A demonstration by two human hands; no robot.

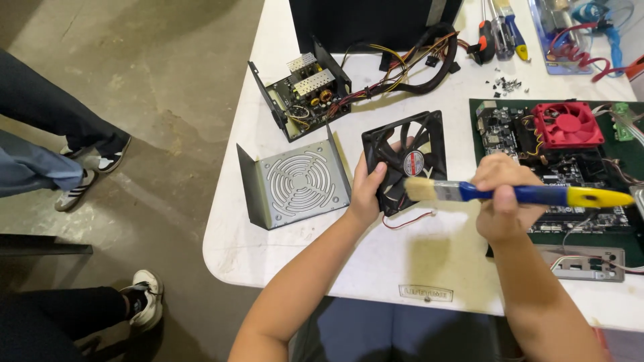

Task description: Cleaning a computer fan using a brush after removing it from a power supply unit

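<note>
My left hand (367,191) gripped a black fan (404,161), tilted up above the white counter (429,255). My right hand (502,198) was closed around a blue and yellow brush (516,194), its bristles touching the fan's lower edge, beside a motherboard (570,167).

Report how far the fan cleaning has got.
Done: the power supply lies opened, its grilled metal cover set aside on the table. In hand: the left hand holds the black case fan; the right hand holds a paintbrush, bristles at its edge. Left: cannot tell how much dust remains; the parts are unassembled.
</note>
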